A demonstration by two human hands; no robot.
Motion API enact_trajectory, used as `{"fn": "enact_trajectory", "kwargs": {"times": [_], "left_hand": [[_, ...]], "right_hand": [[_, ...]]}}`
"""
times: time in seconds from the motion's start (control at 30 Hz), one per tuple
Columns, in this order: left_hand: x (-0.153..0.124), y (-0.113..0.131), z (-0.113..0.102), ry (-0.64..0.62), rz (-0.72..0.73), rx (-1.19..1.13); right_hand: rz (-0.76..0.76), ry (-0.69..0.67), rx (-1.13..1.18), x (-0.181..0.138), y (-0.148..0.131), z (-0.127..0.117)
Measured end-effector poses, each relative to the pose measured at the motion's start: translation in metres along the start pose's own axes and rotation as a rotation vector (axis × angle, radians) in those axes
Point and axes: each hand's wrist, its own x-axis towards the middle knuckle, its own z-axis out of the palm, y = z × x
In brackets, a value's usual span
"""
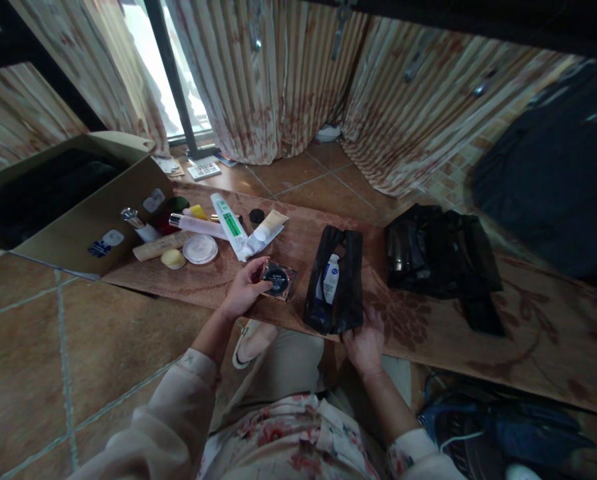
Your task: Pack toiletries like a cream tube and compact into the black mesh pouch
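My left hand [243, 288] is closed on a small square box with a dark round label [279, 280], held just above a patterned brown mat [428, 327]. My right hand [364, 340] grips the lower edge of a black plastic bag [345, 293] that lies open on the mat. Inside the bag a white bottle with a blue label [331, 278] shows. The box is just left of the bag's opening.
Several tubes and small jars [213, 230] lie at the mat's left end beside an open cardboard box [78, 213]. A second black bag [438, 253] lies to the right. A dark bundle [558, 167] fills the right. Curtains hang behind on a tiled floor.
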Motion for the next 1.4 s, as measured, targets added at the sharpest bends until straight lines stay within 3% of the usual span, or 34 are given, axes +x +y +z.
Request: {"fn": "enact_trajectory", "kwargs": {"times": [1.4], "left_hand": [[-0.0001, 0.0009, -0.0016, 0.032, 0.007, -0.005]], "right_hand": [[0.004, -0.018, -0.027, -0.0007, 0.0001, -0.0005]]}}
